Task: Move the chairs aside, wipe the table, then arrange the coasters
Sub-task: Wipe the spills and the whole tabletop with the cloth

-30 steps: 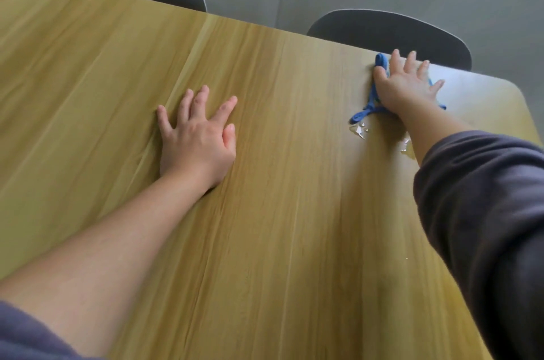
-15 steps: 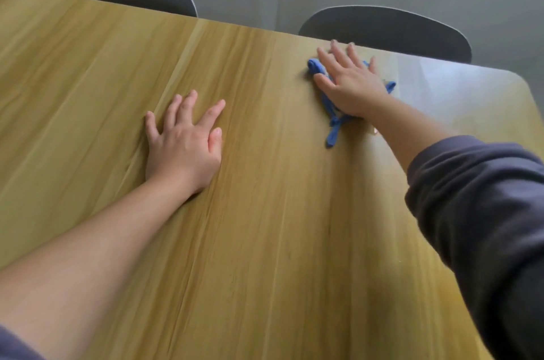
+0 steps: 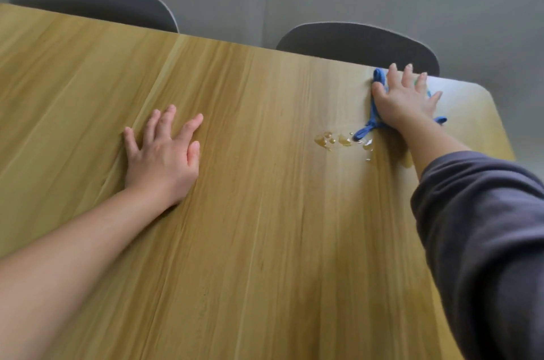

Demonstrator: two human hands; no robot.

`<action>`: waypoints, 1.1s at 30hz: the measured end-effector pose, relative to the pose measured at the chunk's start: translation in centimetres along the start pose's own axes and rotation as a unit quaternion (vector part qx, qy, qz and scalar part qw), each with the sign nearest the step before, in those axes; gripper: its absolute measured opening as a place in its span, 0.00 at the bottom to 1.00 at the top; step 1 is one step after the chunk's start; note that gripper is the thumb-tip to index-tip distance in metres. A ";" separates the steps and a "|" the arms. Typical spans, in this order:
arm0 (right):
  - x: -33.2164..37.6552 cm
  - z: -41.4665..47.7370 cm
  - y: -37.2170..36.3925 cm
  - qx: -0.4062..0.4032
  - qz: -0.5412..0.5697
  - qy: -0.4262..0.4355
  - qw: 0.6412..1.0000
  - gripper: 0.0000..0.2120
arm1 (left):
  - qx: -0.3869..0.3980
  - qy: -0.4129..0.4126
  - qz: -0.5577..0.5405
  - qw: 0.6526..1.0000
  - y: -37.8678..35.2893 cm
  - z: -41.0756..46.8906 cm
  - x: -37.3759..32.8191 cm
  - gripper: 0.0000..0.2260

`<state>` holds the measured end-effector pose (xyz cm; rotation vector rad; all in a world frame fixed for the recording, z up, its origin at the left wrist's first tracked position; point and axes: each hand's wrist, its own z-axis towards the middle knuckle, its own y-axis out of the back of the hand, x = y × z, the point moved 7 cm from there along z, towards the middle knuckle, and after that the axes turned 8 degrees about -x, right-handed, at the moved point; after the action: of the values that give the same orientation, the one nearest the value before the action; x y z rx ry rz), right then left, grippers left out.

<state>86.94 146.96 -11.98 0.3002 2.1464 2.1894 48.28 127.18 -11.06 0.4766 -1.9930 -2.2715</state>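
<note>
The long wood-grain table is being wiped, in what looks like the middle step of the task. Nearest, the left hand is being pressed flat on the tabletop toward its left half, fingers spread and holding nothing, probably as a brace while the body is being stretched across. Further out, a small puddle of clear droplets is lying near the far right corner, not yet taken up. Just beyond it, the right hand is being laid open, palm down, over a bunched blue cloth, which is being pinned against the tabletop at the far edge rather than gripped; one tail of it is touching the droplets. Behind the far edge, two dark grey curved chair backs are standing close to the table. No coasters or containers are being shown.
</note>
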 end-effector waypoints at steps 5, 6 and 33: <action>0.1 -0.1 -0.1 -0.002 0.008 0.006 1.000 0.30 | -0.001 0.013 -0.056 0.998 -0.4 -0.4 -5.9 0.25; 0.1 0.0 -0.1 -0.001 0.009 0.011 1.000 0.29 | -0.004 0.001 -0.052 0.999 -0.8 -0.6 -7.0 0.25; -4.8 -2.1 0.8 -0.014 0.007 -0.165 0.986 0.30 | -0.025 -0.007 -0.023 0.999 -1.5 -0.9 -7.8 0.23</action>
<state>91.33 144.03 -11.67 0.6278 1.9372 2.0047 56.13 128.65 -11.27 0.5091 -1.9466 -2.3513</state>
